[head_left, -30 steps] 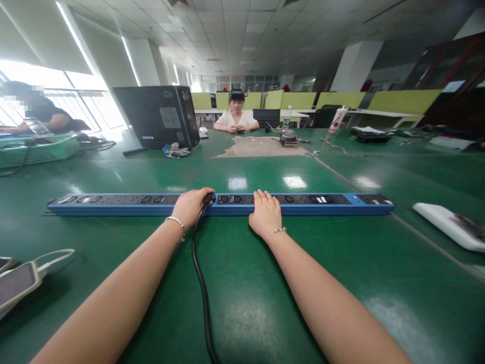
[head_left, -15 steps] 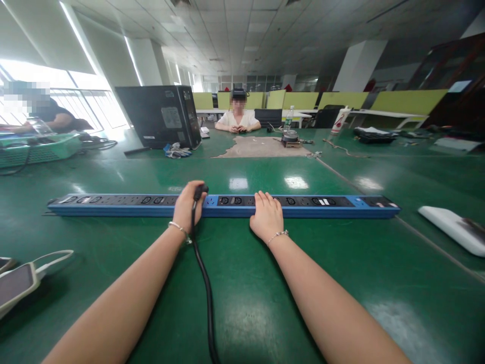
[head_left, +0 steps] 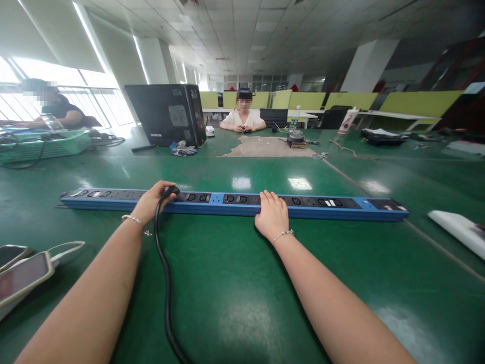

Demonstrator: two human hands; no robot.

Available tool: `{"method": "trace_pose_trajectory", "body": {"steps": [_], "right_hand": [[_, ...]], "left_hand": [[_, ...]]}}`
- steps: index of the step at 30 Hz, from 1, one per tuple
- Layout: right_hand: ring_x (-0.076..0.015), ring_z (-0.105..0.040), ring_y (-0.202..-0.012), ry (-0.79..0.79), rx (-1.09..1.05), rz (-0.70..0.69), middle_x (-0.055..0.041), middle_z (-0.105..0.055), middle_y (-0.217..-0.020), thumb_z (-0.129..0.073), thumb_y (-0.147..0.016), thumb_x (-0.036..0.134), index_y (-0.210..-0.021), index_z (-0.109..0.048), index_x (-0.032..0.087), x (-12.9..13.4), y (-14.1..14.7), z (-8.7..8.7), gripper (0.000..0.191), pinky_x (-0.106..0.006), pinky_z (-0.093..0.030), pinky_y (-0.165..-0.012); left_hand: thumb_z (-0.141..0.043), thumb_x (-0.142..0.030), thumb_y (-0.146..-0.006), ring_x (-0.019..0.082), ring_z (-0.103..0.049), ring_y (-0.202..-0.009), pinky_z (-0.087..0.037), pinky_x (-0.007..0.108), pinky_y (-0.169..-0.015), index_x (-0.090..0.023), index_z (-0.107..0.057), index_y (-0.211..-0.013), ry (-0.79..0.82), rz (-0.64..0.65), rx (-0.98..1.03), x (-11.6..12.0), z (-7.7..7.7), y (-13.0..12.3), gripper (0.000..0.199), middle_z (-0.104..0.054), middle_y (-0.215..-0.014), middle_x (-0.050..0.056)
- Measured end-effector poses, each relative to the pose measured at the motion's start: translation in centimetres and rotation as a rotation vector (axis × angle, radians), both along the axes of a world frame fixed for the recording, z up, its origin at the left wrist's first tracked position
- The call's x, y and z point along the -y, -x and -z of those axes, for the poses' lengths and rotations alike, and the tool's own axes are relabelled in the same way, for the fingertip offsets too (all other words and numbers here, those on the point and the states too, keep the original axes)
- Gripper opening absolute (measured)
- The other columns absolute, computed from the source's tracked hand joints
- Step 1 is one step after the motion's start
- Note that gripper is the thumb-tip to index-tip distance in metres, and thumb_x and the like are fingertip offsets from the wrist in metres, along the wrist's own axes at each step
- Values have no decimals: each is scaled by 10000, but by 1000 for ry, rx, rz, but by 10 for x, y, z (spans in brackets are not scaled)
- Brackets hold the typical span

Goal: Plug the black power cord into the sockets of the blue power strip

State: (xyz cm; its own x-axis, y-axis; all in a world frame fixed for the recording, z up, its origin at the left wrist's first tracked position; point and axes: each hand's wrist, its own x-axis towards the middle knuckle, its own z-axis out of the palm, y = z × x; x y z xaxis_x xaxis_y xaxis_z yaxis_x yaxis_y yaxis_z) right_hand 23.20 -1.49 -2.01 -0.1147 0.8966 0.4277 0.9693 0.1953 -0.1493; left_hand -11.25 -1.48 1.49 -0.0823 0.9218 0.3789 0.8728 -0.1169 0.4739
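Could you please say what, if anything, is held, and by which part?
The left hand holds a cable by its plug; the right hand rests on the power strip.

From my side I count one left hand (head_left: 151, 203) and one right hand (head_left: 272, 216), with two bracelets (head_left: 131, 218) in total. I have one power strip (head_left: 212, 208), one plug (head_left: 172, 191) and one cable (head_left: 166, 283). At near left I count two phones (head_left: 25, 278); at far left, one basket (head_left: 56, 146) and one computer (head_left: 157, 116). Farther, I see two other people (head_left: 248, 121).
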Motion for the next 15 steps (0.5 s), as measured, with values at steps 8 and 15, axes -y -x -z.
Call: {"method": "trace_pose_trajectory", "body": {"steps": [8,15], "right_hand": [[-231,-301,-1307,6,-4,-5,-91,-409,-1409,-446,-740,184,-1336,-404,89,0,0,0,605,-387,-182,-1067],[-229,-304,-1305,7,-1,-7,-90,-414,-1406,-447,-745,182,-1334,-410,90,0,0,-1,598,-384,-188,-1067]], "left_hand": [[-497,-487,-723,207,-609,-835,-459,302,-777,-224,-546,-1080,16,63,-11,0,2,-3,446,-668,-948,39],[-465,-515,-740,213,-617,-811,-453,284,-730,-232,-537,-1132,77,-4,-109,2,3,-4,489,-676,-903,41]]}}
